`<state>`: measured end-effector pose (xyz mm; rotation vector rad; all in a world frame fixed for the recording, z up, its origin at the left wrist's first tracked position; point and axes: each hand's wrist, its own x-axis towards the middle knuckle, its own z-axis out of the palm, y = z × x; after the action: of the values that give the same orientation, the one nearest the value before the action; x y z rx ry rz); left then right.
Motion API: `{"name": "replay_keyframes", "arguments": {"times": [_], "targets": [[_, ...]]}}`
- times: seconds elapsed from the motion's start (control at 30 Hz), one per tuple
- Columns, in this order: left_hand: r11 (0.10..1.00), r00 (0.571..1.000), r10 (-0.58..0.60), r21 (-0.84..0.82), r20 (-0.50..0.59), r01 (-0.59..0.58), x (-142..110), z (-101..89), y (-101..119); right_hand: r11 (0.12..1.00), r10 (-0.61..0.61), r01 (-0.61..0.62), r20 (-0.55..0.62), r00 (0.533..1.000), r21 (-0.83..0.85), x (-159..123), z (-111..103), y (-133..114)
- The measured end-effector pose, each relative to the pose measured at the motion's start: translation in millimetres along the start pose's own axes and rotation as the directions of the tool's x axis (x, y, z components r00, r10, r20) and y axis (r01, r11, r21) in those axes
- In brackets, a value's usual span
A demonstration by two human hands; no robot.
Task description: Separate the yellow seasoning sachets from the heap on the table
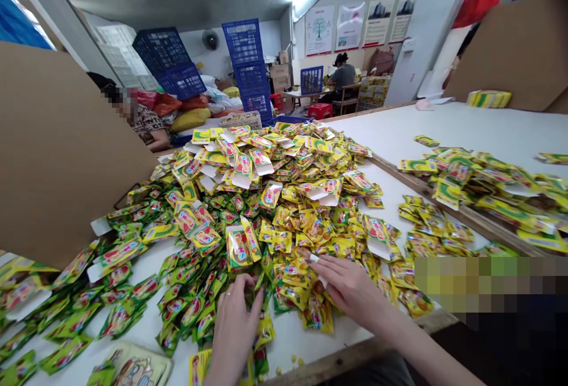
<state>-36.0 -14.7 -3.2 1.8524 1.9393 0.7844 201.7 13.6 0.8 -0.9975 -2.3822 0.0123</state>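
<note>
My left hand point(237, 318) is at the front of the pile, fingers curled and thumb drawn in. Its fingertips meet the lower end of a small yellow-and-green box point(238, 248) with a raised flap. A green sachet point(265, 270) lies by the thumb; what the fingers enclose is hidden. My right hand point(348, 285) reaches over yellow sachets point(290, 273), fingers stretched out and touching them. One of its fingertips has a white wrap. Green sachets point(189, 300) lie left of the left hand. Several open printed boxes point(242, 167) top the heap behind.
Cardboard sheets point(66, 149) stand at left. A wooden strip point(417, 190) divides the white table point(394, 128), with more boxes point(492, 185) beyond it. A cartoon-printed pale case point(139, 365) lies front left. Blue crates point(248, 66) are stacked behind. One person point(148, 122) sits at left, another point(344, 78) farther back.
</note>
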Motion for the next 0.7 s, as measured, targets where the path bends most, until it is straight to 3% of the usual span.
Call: {"name": "replay_keyframes", "arguments": {"times": [0.07, 0.17, 0.27, 0.37, 0.4, 0.47, 0.53, 0.6, 0.63, 0.7], "targets": [[0.923, 0.991, -0.062, -0.37, 0.118, 0.102, -5, -1.1, 7, 0.986, -0.138, 0.147, -0.114, 0.984, 0.073, -5, -12, -7], [0.659, 0.937, -0.009, -0.703, 0.349, 0.268, -14, 0.5, 21, 0.942, -0.313, 0.327, -0.148, 0.938, 0.078, -4, -20, -22], [0.442, 0.892, 0.001, -0.8, 0.452, 0.405, -23, 6.6, 27, 0.93, -0.367, 0.368, -0.099, 0.925, -0.019, 0, -19, -30], [0.221, 0.89, -0.079, -0.863, 0.448, 0.454, -29, 14.2, 25, 0.915, -0.398, 0.389, -0.072, 0.915, -0.106, 1, -18, -32], [0.204, 0.897, -0.093, -0.874, 0.431, 0.441, -29, 16.0, 23, 0.911, -0.404, 0.394, -0.077, 0.912, -0.12, -1, -17, -32], [0.251, 0.919, -0.096, -0.884, 0.382, 0.394, -29, 17.9, 23, 0.911, -0.408, 0.399, -0.1, 0.907, -0.099, -5, -16, -34], [0.305, 0.941, -0.128, -0.891, 0.313, 0.338, -30, 19.1, 25, 0.945, -0.316, 0.324, -0.125, 0.941, 0.052, -10, -10, -39], [0.33, 0.953, -0.206, -0.901, 0.222, 0.281, -33, 22.8, 30, 0.914, -0.025, 0.086, -0.155, 0.988, 0.398, -12, 0, -47], [0.344, 0.952, -0.248, -0.903, 0.177, 0.257, -36, 26.1, 33, 0.791, 0.162, -0.049, -0.131, 0.978, 0.61, -12, 7, -52], [0.391, 0.949, -0.306, -0.898, 0.079, 0.201, -43, 34.4, 40, 0.376, 0.448, -0.22, 0.031, 0.893, 0.9, -9, 21, -64]]}}
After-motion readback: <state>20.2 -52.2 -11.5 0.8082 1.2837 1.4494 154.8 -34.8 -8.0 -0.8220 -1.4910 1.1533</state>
